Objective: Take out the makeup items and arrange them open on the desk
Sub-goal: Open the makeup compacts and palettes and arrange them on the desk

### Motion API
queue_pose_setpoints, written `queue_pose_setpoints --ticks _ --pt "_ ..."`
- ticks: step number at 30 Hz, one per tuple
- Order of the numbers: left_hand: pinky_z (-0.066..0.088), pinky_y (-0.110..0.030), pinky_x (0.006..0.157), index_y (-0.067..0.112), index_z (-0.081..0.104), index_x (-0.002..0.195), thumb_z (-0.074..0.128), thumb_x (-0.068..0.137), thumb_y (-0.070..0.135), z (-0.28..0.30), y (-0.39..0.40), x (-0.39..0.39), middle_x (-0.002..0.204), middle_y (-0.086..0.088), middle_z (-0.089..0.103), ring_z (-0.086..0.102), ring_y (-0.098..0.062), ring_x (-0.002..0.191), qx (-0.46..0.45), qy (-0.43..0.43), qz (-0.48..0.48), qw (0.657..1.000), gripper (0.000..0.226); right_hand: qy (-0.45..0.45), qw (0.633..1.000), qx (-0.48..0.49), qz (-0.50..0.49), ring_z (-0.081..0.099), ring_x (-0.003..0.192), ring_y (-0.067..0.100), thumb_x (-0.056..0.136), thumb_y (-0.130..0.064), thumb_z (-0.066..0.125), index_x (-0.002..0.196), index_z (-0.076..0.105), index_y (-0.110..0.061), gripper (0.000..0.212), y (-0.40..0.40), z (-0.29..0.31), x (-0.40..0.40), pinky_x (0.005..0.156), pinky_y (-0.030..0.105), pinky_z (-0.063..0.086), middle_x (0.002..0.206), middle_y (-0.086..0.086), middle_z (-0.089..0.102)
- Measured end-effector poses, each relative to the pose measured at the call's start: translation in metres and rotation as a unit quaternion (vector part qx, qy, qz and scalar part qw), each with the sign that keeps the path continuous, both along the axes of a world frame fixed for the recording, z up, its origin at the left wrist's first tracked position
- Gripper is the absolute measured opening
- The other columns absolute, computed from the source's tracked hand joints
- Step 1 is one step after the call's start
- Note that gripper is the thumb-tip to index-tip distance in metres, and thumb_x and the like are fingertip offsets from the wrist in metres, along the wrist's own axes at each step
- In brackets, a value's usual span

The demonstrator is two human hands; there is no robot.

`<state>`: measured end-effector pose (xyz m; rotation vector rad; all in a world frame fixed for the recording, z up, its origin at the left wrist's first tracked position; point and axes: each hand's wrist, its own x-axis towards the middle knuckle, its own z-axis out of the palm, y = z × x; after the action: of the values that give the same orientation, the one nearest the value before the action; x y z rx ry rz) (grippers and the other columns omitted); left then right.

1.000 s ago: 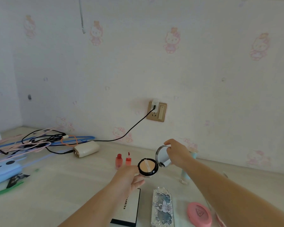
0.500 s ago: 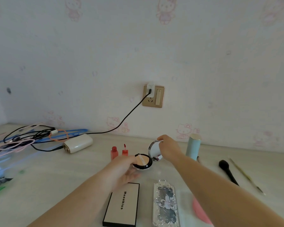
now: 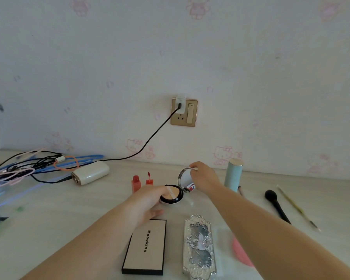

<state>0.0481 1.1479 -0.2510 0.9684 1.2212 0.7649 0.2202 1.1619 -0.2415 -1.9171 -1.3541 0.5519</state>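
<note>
Cushion compact point(image 3: 171, 194): since the earlier frame it is coming down from mid-air and is now sitting on, or just above, the table point(image 3: 89, 209); contact is hard to confirm from this angle.

Left hand point(image 3: 148, 201): fingers point(image 3: 164, 191) are curling round the near side of the base, steadying it.

Right hand point(image 3: 203, 177): fingers are pinching the top rim of the mirrored lid point(image 3: 185, 179), which is standing raised behind the pan.

Position: between the two red lip tints point(image 3: 142, 182) and the teal tube point(image 3: 233, 174), beyond the Mooekiss palette point(image 3: 146, 246) and the silver embossed case point(image 3: 199, 246), both still closed.

Handling advice: keep pressing the base flat while easing the lid back until the hinge is holding by itself, then let go of the lid first.
</note>
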Motion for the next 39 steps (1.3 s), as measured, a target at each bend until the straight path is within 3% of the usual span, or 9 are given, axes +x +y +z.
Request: queue_pose_setpoints --ticks 10,14,18,21,24,28,33,37,39 --pt "0.052 -0.031 0.074 0.017 0.057 0.082 0.060 0.083 0.016 0.008 -0.006 -0.002 0.105 -0.003 0.048 0.051 -0.014 0.092 0.089 0.093 0.005 0.992 0.003 -0.090 0.993 0.060 0.037 0.051 0.118 0.021 0.096 -0.025 0.041 0.140 0.037 -0.021 0.045 -0.032 0.024 -0.007 0.090 0.028 0.037 0.144 0.005 0.038" --pt "0.056 -0.030 0.082 0.023 0.062 0.110 0.060 0.083 0.019 0.015 -0.016 0.005 0.121 0.000 0.059 0.058 -0.010 0.110 0.146 0.071 -0.020 0.987 0.027 -0.134 0.975 0.159 0.084 0.042 0.126 0.013 0.095 -0.023 0.045 0.136 0.043 -0.023 0.042 -0.075 0.030 -0.002 0.092 0.018 0.032 0.142 -0.004 0.039" --pt "0.053 -0.026 0.076 0.023 0.062 0.109 0.060 0.086 0.014 0.026 -0.034 0.035 0.111 0.000 0.068 0.064 -0.012 0.101 0.168 0.035 -0.080 0.982 0.024 -0.102 0.962 0.244 0.068 0.047 0.121 0.011 0.091 -0.015 0.052 0.127 0.055 -0.019 0.036 -0.105 0.043 0.028 0.101 0.031 0.042 0.130 -0.006 0.050" --pt "0.053 -0.022 0.074 0.021 0.061 0.111 0.058 0.088 0.012 0.025 -0.042 0.059 0.114 0.001 0.065 0.061 -0.013 0.106 0.190 0.037 -0.105 0.975 0.025 -0.082 0.957 0.277 0.033 0.054 0.110 0.008 0.091 -0.012 0.051 0.121 0.059 -0.025 0.034 -0.114 0.049 0.060 0.093 0.021 0.044 0.118 -0.015 0.050" --pt "0.050 -0.022 0.080 0.018 0.055 0.124 0.059 0.089 0.014 0.019 -0.044 0.085 0.125 0.001 0.059 0.056 -0.010 0.108 0.217 0.057 -0.131 0.966 0.036 -0.066 0.965 0.253 -0.011 0.056 0.096 -0.003 0.091 -0.018 0.051 0.122 0.055 -0.034 0.036 -0.117 0.044 0.090 0.080 0.007 0.039 0.121 -0.018 0.050" --pt "0.041 -0.025 0.094 0.014 0.041 0.139 0.067 0.084 0.017 0.008 -0.038 0.112 0.139 -0.001 0.049 0.050 -0.014 0.121 0.247 0.103 -0.134 0.954 0.061 -0.023 0.982 0.182 -0.038 0.051 0.108 0.001 0.089 -0.022 0.057 0.132 0.048 -0.027 0.044 -0.110 0.028 0.109 0.096 0.021 0.040 0.133 -0.008 0.051" --pt "0.040 -0.030 0.102 0.014 0.043 0.137 0.072 0.081 0.023 -0.001 -0.031 0.138 0.135 0.002 0.051 0.050 -0.015 0.122 0.301 0.115 -0.114 0.940 0.064 0.024 0.993 0.112 -0.012 0.047 0.113 -0.003 0.081 -0.026 0.069 0.137 0.044 -0.023 0.061 -0.102 0.016 0.103 0.096 0.019 0.034 0.130 -0.011 0.055" --pt "0.040 -0.001 0.067 0.020 0.065 0.107 0.063 0.083 0.023 -0.005 -0.029 0.152 0.092 0.015 0.067 0.060 0.004 0.086 0.349 0.145 -0.106 0.920 0.024 0.042 0.993 0.109 0.010 0.054 0.113 0.004 0.077 -0.024 0.073 0.131 0.049 -0.024 0.058 -0.092 0.008 0.089 0.090 0.018 0.039 0.118 -0.011 0.060" --pt "0.037 -0.001 0.052 0.023 0.065 0.090 0.059 0.083 0.022 -0.007 -0.030 0.155 0.071 0.017 0.063 0.056 0.009 0.066 0.362 0.167 -0.080 0.914 0.010 0.076 0.989 0.128 -0.012 0.055 0.108 0.004 0.076 -0.024 0.074 0.128 0.049 -0.025 0.057 -0.089 0.004 0.082 0.084 0.016 0.038 0.110 -0.014 0.059"
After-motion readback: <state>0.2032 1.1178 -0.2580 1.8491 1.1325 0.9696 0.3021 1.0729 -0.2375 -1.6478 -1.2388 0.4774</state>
